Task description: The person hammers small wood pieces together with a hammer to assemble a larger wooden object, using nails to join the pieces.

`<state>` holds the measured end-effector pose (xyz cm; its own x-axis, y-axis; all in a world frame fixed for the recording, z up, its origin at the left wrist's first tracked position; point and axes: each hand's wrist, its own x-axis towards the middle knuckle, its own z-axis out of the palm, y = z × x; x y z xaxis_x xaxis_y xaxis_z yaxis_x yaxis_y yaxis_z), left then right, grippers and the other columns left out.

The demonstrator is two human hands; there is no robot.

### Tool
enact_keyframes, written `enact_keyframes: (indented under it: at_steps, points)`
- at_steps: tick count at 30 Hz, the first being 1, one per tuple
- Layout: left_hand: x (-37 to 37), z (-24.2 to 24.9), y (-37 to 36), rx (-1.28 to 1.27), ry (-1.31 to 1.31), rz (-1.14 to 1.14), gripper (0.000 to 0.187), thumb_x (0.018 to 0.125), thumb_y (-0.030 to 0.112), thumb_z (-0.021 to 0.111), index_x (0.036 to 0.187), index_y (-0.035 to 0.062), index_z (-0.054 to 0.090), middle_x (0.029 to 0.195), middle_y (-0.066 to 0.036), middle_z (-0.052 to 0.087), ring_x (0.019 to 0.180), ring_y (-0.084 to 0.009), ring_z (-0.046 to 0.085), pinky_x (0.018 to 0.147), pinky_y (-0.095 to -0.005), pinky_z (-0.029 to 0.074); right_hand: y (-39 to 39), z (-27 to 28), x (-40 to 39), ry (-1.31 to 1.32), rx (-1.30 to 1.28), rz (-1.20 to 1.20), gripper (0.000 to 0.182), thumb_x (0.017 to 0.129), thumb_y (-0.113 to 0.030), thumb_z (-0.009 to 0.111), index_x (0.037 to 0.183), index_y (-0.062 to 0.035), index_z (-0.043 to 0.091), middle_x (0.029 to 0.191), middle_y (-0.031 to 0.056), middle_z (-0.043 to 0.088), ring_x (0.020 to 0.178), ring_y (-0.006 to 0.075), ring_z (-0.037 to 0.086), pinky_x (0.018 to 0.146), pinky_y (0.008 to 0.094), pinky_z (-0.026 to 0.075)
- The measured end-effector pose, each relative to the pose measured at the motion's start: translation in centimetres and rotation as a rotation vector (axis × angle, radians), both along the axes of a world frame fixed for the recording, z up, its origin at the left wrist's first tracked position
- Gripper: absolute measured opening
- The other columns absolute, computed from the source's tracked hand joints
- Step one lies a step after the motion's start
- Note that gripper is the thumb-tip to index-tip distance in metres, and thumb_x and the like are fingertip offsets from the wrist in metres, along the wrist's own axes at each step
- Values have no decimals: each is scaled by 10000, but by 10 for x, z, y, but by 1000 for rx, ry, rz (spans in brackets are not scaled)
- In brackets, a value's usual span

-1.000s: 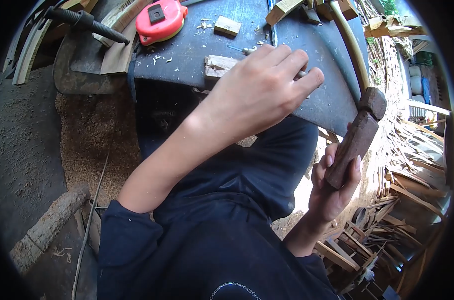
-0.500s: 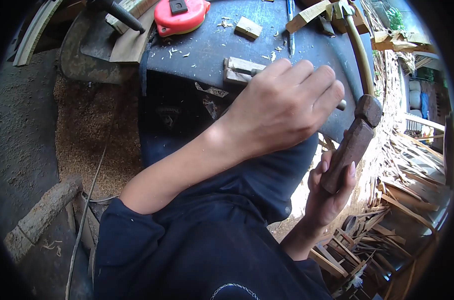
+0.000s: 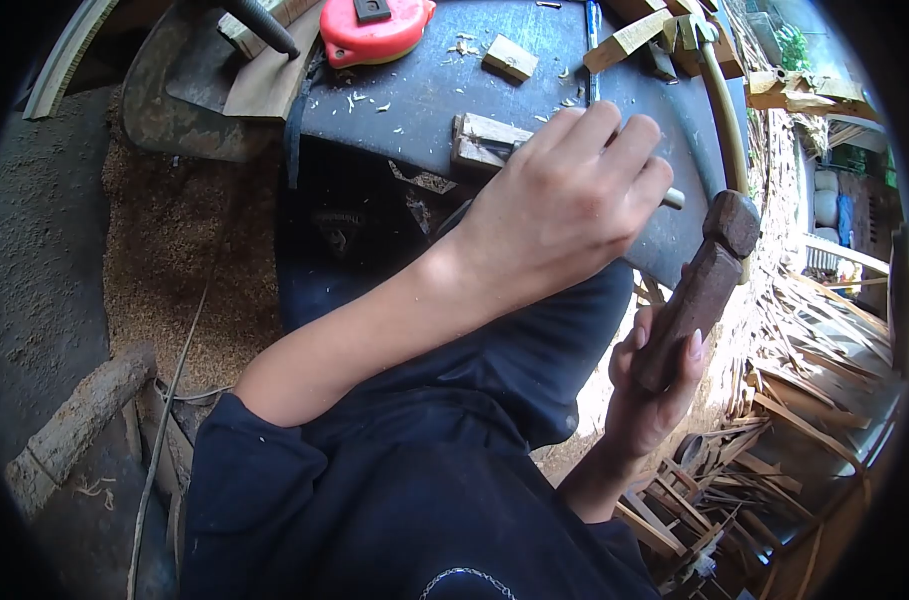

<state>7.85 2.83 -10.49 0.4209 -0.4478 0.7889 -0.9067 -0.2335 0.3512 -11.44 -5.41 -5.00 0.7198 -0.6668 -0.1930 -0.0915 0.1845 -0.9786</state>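
My left hand [image 3: 579,190] is wrapped around a metal chisel [image 3: 674,199], whose pale butt end sticks out past the little-finger side. The chisel's other end reaches a small grooved block of wood [image 3: 470,142] at the bench's near edge; the fingers and knuckles hide much of both. Lower right, my right hand [image 3: 654,400] grips a dark wooden mallet [image 3: 696,305], thumb and fingers around its lower part. Its rounded, notched upper end points up, close to the chisel's butt but apart from it.
On the dark bench [image 3: 414,120] lie a red tape measure [image 3: 374,32], a small wood block [image 3: 510,57], a blue pen [image 3: 593,40] and shavings. A wooden-handled hammer [image 3: 722,110] rests at its right side. A clamp screw [image 3: 259,25] stands left. Scrap wood [image 3: 804,400] is heaped right.
My left hand has tilted slightly, and more of the chisel's butt end shows. The mallet has shifted a little left and down. The bench appears slightly shifted in view.
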Motion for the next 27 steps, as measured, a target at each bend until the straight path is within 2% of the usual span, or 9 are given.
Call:
enact_keyframes:
  at_steps: [5,9,12,14,16,18,21,24,27]
  points:
    - [-4,-9,-5,22,-25,64,108,896,175,703,927,93,638,842,-28,568,789,-181,642,716,-327,526,-10,-5,-9,-91,8,-46,695,1100,-410,535,1633,-45,281,987,73,532,771,61,476,532,176,382]
    - [-1,-9,-6,69,-54,89,92,893,167,690,936,103,640,799,-17,562,721,-166,635,683,-324,522,-24,-2,-9,-476,-54,-101,608,1129,-367,490,1609,-50,290,1004,85,511,613,81,412,496,201,369]
    - [-1,-9,-6,72,-72,90,85,899,153,676,950,98,636,794,-20,561,708,-166,636,673,-326,527,-4,0,8,-466,-53,-240,605,1128,-373,494,1607,-60,297,995,82,512,597,86,402,492,211,369]
    - [2,-7,-6,72,-79,84,87,902,145,669,958,90,631,796,-24,568,709,-170,641,673,-327,533,11,-11,5,-138,-46,-139,730,1065,-467,573,1608,-60,304,945,65,523,604,84,424,490,230,380]
    - [5,-4,-2,82,-75,79,94,903,140,662,964,79,626,804,-28,581,712,-174,649,676,-325,539,16,0,2,207,-63,95,718,968,-539,626,1457,-64,402,900,100,590,583,113,527,496,239,424]
    - [6,-2,0,133,-83,59,112,895,135,667,973,67,627,818,-36,601,716,-182,658,675,-323,545,1,-5,-6,144,-53,6,725,959,-541,629,1448,-53,408,879,97,582,565,121,511,492,229,409]
    - [7,-5,3,175,-84,30,155,893,125,675,1022,46,641,834,-46,618,706,-188,663,659,-315,545,-9,-4,0,-149,-34,-218,748,1051,-536,488,1599,-58,315,867,42,506,546,77,372,459,217,326]
    - [9,-2,4,147,-114,1,227,903,109,685,1111,23,660,848,-52,634,681,-190,663,635,-315,543,-20,0,-3,-377,5,-83,666,1127,-380,433,1653,-30,221,924,70,468,639,58,386,483,178,341]
    - [12,0,7,82,-113,-21,304,930,135,709,1202,7,665,875,-59,664,668,-192,672,619,-319,550,-15,-2,-1,-369,27,-50,661,1127,-374,436,1648,-23,230,929,74,473,635,60,379,485,181,350]
